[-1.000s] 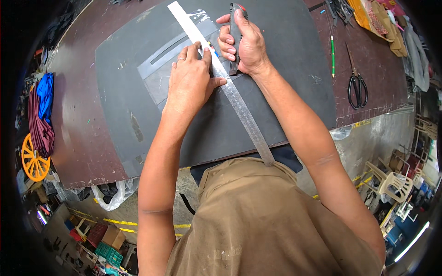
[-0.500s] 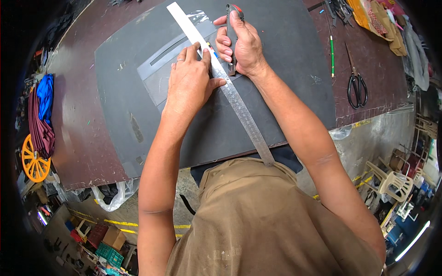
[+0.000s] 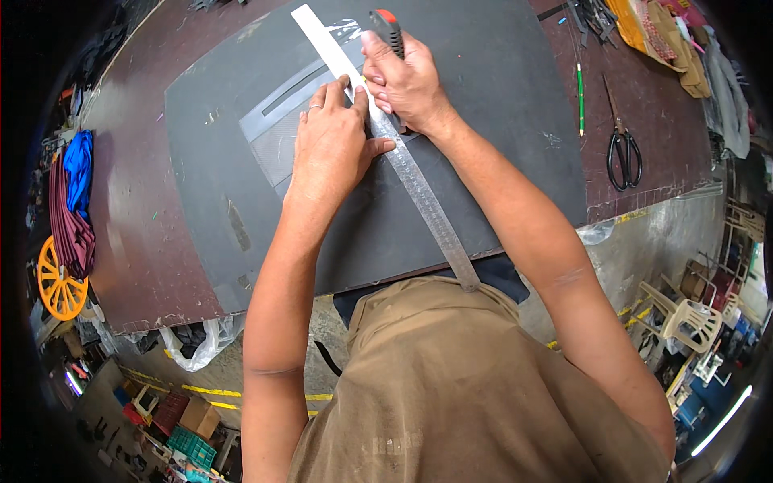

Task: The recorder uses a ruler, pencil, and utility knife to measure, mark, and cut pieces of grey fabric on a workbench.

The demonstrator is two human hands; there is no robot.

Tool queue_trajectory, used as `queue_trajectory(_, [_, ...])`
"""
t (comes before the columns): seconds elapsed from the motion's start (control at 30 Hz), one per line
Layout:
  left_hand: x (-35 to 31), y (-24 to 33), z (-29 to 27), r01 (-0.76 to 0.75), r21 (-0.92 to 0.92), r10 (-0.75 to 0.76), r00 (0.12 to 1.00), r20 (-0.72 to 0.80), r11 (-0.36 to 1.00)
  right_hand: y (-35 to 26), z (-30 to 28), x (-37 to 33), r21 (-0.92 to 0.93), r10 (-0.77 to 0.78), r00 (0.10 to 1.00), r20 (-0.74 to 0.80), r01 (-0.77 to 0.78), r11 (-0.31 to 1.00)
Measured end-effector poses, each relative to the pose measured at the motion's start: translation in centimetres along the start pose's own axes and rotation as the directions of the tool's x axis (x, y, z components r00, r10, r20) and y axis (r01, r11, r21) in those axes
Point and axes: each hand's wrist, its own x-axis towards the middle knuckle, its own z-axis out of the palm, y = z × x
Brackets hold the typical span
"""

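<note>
Ruler [image 3: 403, 157] lies slanted on the dark sheet [image 3: 499, 105], pressed flat by the left hand [image 3: 330, 145]; the right hand [image 3: 407, 80] grips a knife [image 3: 386, 24] near the sheet's far edge.

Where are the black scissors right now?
In the head view the scissors lie on the brown tabletop at the person's right, just past the dark mat's right edge and beside a green pencil.

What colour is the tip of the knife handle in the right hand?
Red-orange, capping the black utility knife handle in the right hand; head view.
</note>
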Motion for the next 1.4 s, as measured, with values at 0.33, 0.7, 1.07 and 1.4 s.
queue_trajectory(0.33, [-0.8,-3.5,1.6,-0.011,-0.021,0.011,1.0,0.005,1.0,4.8,1.7,1.7,-0.377,-0.143,0.987,-0.069,0.106,0.92])
queue_trajectory(0.7, [-0.2,-8.7,4.3,0.027,-0.047,-0.025,0.999,0.042,0.999,11.0,3.8,4.9,-0.471,-0.203,0.978,-0.047,0.158,0.868])
queue_trajectory(1.07, [-4.0,-5.4,-0.8,0.019,-0.033,-0.018,0.999,0.041,0.999,5.1,6.2,0.4,-0.399,-0.185,0.979,-0.08,0.139,0.907])
queue_trajectory(1.4, [-3.6,2.7,-6.2,0.026,-0.02,-0.025,0.999,0.042,0.999,-20.5,0.7,-5.6,-0.733,-0.555,0.832,0.004,0.38,0.564])
